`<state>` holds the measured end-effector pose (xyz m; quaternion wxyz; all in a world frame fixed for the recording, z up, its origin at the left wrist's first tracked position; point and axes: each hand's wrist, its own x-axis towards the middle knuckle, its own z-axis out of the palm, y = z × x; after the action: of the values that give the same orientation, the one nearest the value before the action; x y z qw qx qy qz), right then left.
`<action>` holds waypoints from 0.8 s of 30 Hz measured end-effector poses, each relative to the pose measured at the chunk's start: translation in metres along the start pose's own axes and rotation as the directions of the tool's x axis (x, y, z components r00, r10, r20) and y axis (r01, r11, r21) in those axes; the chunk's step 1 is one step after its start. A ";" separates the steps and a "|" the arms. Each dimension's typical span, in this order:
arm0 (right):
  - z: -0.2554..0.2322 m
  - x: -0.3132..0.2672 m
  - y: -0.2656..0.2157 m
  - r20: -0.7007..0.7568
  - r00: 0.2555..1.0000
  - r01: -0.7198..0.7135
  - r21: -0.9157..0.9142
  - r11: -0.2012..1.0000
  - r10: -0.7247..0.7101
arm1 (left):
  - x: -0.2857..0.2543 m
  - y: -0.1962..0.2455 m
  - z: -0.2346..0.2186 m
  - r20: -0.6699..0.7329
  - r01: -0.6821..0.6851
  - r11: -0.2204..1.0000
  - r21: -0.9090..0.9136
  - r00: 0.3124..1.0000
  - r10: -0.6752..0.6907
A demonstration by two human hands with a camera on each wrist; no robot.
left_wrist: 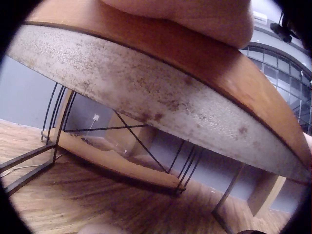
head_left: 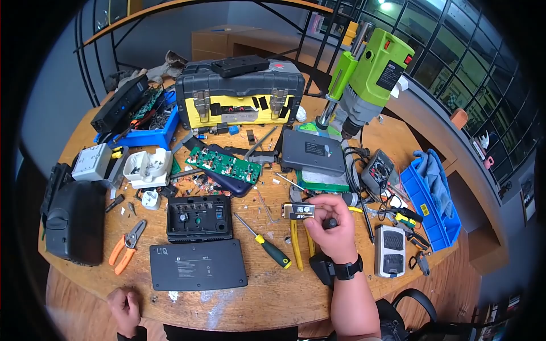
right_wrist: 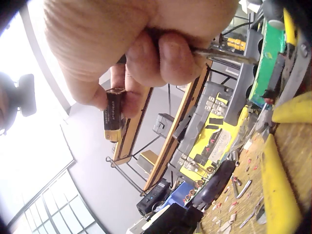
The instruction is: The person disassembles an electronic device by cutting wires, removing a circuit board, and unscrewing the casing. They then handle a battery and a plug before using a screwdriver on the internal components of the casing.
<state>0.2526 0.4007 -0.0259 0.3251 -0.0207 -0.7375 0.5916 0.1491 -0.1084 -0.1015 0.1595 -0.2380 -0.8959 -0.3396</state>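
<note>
My right hand (head_left: 336, 236) pinches a 9V battery (head_left: 297, 211) between thumb and fingers, its printed side facing the head camera. Tucked in the curled fingers of that hand is a screwdriver; its dark handle end (head_left: 329, 223) shows in the head view, and its metal shaft (right_wrist: 226, 55) sticks out in the right wrist view. At the near left edge of the table, my left hand (head_left: 124, 306) rests with fingers loosely curled, holding nothing. An opened black case (head_left: 199, 234) with a hollow compartment lies beyond a dark flat cover (head_left: 198, 265) bearing a label.
A green-and-yellow screwdriver (head_left: 265, 243), orange-handled wire strippers (head_left: 128, 246) and yellow-handled pliers (head_left: 296, 250) lie on the table. Farther back are a green circuit board (head_left: 226, 164), a yellow-and-black toolbox (head_left: 239, 99) and a green drill stand (head_left: 372, 71). A blue bin (head_left: 435, 219) stands right.
</note>
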 end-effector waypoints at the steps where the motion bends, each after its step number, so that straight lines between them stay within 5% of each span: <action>1: 0.001 0.000 0.000 -0.006 1.000 0.001 -0.001 1.000 -0.001 | 0.001 0.001 0.000 -0.004 -0.009 1.000 -0.001 1.000 0.009; 24: -0.001 0.001 -0.001 0.005 1.000 0.021 -0.033 0.999 -0.021 | 0.002 0.002 -0.002 0.019 -0.023 1.000 0.019 1.000 0.022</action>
<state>0.2527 0.4019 -0.0241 0.3294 -0.0169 -0.7479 0.5760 0.1487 -0.1084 -0.0982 0.1570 -0.2497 -0.8978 -0.3269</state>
